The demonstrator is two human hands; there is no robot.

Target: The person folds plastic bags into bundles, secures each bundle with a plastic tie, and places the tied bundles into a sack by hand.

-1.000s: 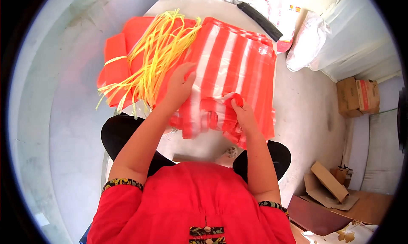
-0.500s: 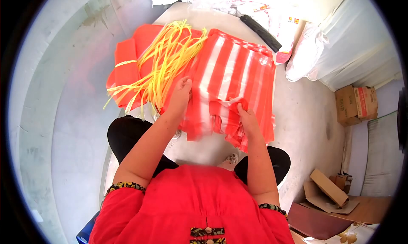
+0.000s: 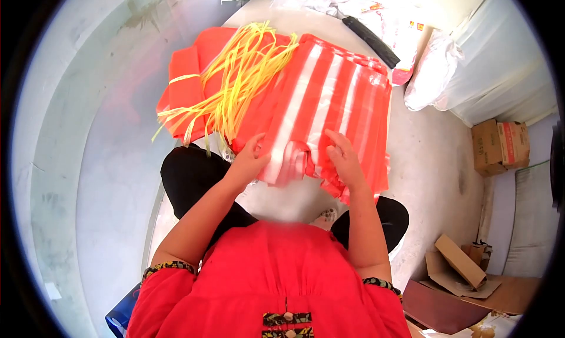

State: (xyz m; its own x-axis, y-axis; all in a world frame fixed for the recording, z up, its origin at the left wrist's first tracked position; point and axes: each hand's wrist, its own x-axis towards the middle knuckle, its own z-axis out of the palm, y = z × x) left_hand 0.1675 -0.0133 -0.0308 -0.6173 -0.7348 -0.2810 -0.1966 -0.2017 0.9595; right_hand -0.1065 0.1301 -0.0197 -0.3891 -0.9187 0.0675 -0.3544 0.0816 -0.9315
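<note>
A stack of red-and-white striped plastic sheets, seemingly bags [image 3: 347, 102], lies in front of me with its near edge bunched and curled. My left hand [image 3: 249, 162] is at the stack's lower left edge, thumb and fingers apart. Over the lower right part of the stripes is my right hand [image 3: 345, 161], its index finger stretched out and thumb apart, nothing gripped. The curled near edge [image 3: 297, 158] lies between the two hands, partly blurred. Left of the stack, a bundle of yellow strips [image 3: 235, 90] rests on folded red material [image 3: 187, 88].
A long black object [image 3: 371, 42] lies beyond the stack, near white bags [image 3: 432, 73]. Cardboard boxes [image 3: 499, 146] stand at the right, with an opened carton [image 3: 462, 264] lower down. My knees [image 3: 191, 176] flank the work surface.
Both hands have loosened from the near edge of the striped sheets, and the fingers have spread. The left hand has come lower. The whole view has shifted slightly.
</note>
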